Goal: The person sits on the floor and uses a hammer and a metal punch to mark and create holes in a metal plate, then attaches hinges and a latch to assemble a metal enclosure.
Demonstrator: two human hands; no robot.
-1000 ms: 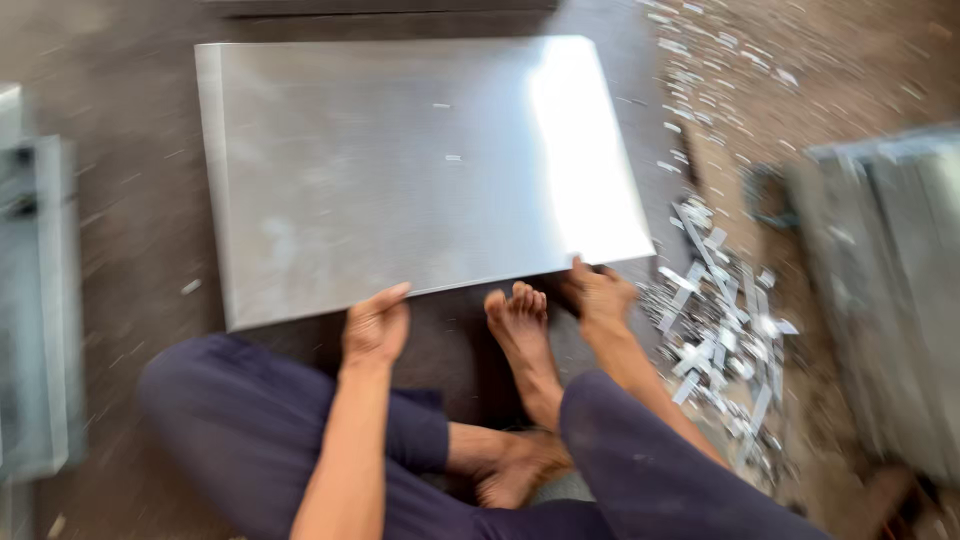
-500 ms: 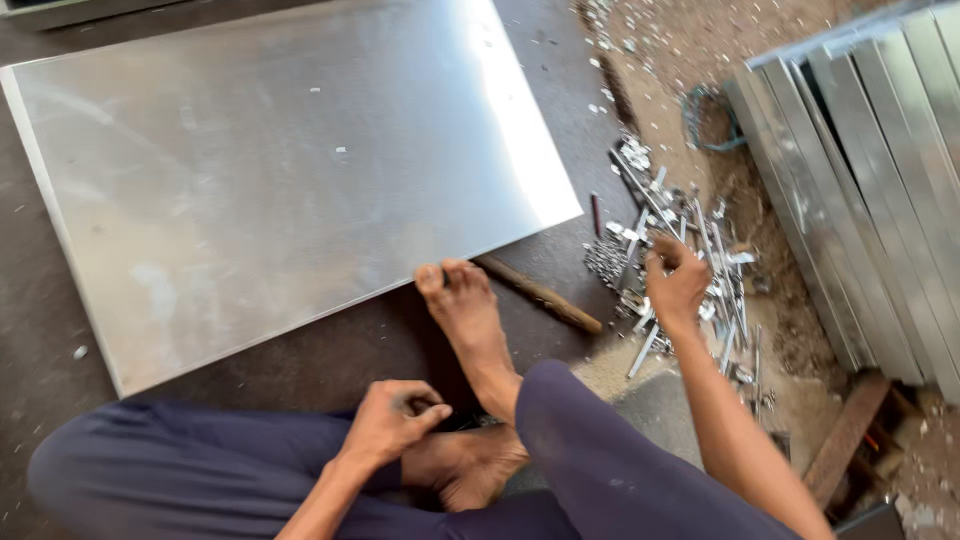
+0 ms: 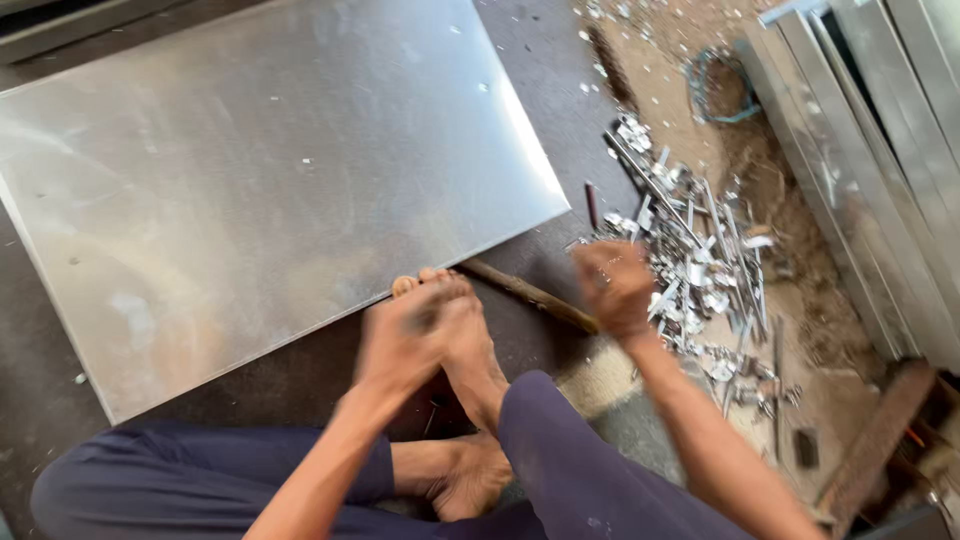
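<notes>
A large shiny metal sheet (image 3: 260,170) lies flat on the dark floor in front of me. I sit with my bare foot (image 3: 475,360) at its near edge. My left hand (image 3: 405,340) is blurred and hovers over that foot, close to the sheet's edge; its fingers look curled but I cannot make out whether it holds anything. My right hand (image 3: 615,285) is closed at the right end of a wooden stick (image 3: 525,293) that lies on the floor beside the sheet's near corner.
A pile of small metal offcuts (image 3: 700,260) spreads just right of my right hand. Long metal channels (image 3: 880,150) are stacked at the right edge, with a coil of wire (image 3: 720,85) near them. A wooden plank (image 3: 875,440) lies at the lower right.
My right hand came down from the scrap pile to the stick's end. My left hand rose from beside my legs to above my foot. The view has shifted closer.
</notes>
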